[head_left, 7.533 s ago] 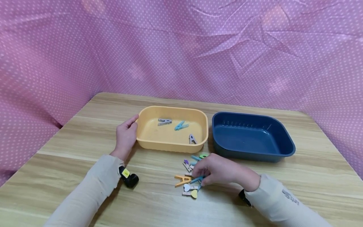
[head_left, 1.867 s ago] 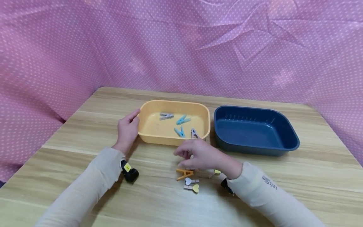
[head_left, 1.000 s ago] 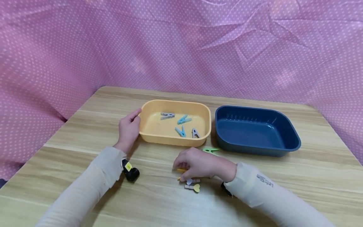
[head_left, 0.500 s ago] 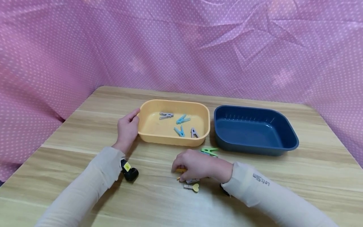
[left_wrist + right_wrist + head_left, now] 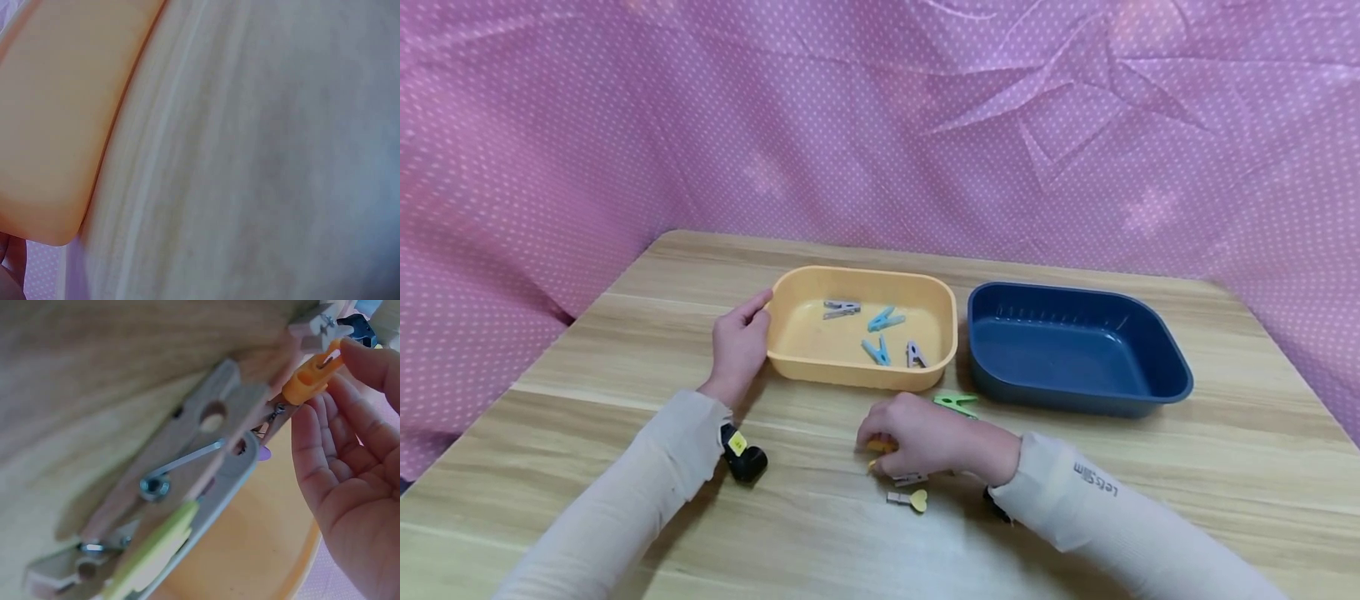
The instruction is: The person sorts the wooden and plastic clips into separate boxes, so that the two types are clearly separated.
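Observation:
My right hand is low over a small pile of clothespins on the table, in front of the yellow tub. Its thumb and fingers pinch an orange clothespin. Wooden clothespins lie beside it, one with a yellow heart. Behind the wrist is a green clothespin; the hand hides part of the pile. My left hand holds the tub by its left end. In the tub are two blue clothespins and two greyish-purple clothespins.
A dark blue tub stands right of the yellow one, with nothing seen in it. Both are on a wooden table. A pink dotted cloth hangs around its back and sides.
A second blue clothespin has come into the yellow tub since the oldest frame. My right hand has gone from near the tub down to the orange clothespin. The left hand stays put.

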Available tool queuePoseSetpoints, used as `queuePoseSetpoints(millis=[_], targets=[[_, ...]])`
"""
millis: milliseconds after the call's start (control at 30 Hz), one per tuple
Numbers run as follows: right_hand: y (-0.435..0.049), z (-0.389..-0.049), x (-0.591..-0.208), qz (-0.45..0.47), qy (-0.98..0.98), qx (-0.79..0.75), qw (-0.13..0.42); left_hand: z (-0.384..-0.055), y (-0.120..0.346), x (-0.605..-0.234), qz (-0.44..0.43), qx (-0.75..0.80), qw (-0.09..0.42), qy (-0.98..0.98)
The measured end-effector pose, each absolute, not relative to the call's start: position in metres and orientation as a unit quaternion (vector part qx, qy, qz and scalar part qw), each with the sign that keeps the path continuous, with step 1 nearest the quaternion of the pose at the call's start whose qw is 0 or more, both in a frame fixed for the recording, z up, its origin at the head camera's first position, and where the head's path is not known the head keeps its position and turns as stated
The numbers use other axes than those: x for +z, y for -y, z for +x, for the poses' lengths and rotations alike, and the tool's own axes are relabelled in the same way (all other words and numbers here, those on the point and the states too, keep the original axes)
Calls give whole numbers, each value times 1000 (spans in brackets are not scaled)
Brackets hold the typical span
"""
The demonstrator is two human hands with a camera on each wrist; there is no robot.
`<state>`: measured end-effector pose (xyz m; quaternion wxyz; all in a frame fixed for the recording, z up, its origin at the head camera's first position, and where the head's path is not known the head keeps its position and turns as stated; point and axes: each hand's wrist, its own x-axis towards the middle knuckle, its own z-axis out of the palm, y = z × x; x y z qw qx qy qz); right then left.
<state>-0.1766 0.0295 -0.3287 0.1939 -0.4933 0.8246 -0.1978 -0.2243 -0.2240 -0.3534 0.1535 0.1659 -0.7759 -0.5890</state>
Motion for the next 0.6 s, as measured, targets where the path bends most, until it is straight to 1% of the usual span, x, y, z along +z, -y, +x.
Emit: queuePoseSetpoints(millis=[433, 600], targets=[[-33, -177, -327, -481, -825, -236, 179, -223, 224, -352, 166, -582, 154, 781], [-33, -178, -327, -476, -823, -254, 176, -222, 224, -352, 166, -583, 147, 781]])
